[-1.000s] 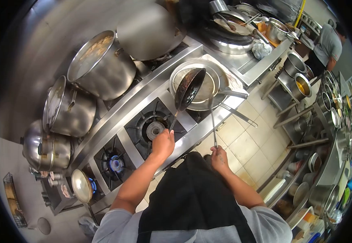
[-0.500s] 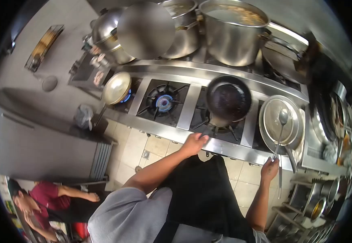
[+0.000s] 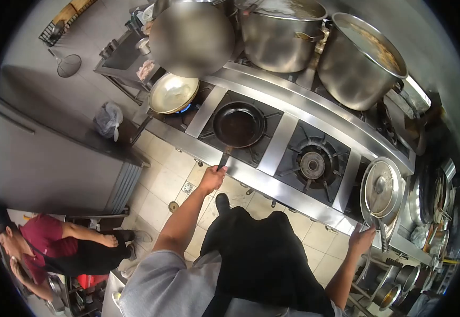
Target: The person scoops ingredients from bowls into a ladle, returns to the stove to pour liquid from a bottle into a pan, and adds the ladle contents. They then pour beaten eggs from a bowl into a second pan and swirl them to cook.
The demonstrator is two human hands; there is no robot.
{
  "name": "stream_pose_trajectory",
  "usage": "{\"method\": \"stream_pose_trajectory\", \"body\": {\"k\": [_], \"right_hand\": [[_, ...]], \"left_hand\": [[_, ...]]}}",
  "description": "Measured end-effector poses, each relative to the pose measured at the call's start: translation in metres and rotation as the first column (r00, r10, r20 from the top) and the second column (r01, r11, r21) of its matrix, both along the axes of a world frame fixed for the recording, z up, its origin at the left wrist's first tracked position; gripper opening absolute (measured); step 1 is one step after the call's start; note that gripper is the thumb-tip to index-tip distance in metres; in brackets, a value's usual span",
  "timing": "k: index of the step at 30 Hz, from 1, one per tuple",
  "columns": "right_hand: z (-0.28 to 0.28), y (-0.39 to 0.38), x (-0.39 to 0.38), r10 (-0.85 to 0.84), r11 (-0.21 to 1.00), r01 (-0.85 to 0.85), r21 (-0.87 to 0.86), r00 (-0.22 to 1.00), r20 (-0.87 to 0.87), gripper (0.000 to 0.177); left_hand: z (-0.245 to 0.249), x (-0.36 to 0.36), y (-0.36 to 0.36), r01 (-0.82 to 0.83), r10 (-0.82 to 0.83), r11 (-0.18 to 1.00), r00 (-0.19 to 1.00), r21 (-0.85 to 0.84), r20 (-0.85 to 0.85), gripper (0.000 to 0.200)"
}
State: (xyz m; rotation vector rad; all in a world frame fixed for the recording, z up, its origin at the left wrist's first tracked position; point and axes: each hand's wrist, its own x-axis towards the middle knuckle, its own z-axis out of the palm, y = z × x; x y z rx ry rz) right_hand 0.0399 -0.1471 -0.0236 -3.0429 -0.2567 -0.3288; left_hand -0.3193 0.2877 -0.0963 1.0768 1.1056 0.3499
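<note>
My left hand is wrapped round the handle of a black frying pan, which sits over the second burner from the left. At the right end of the stove, my right hand is closed on the thin handle of a metal ladle. The ladle's bowl lies at a round mesh strainer, set over a pan with a coil-wrapped handle. That handle passes right beside my right fingers.
A light-coloured pan sits over a blue flame at the left. The third burner shows bare. Large stockpots stand along the back. A person in a maroon shirt is at lower left. Shelved pots stand at lower right.
The frying pan has moved left, from the third burner to the second, with my left hand on its handle. My right hand remains beside the strainer, and the view has shifted.
</note>
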Motion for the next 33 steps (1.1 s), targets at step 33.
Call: {"method": "stream_pose_trajectory", "body": {"k": [33], "right_hand": [[0.021,0.043,0.014,-0.301,0.948,0.306,-0.091,0.951,0.065,0.034]], "left_hand": [[0.042,0.015,0.069,0.530,-0.505,0.839,0.842,0.120,-0.188,0.042]]}}
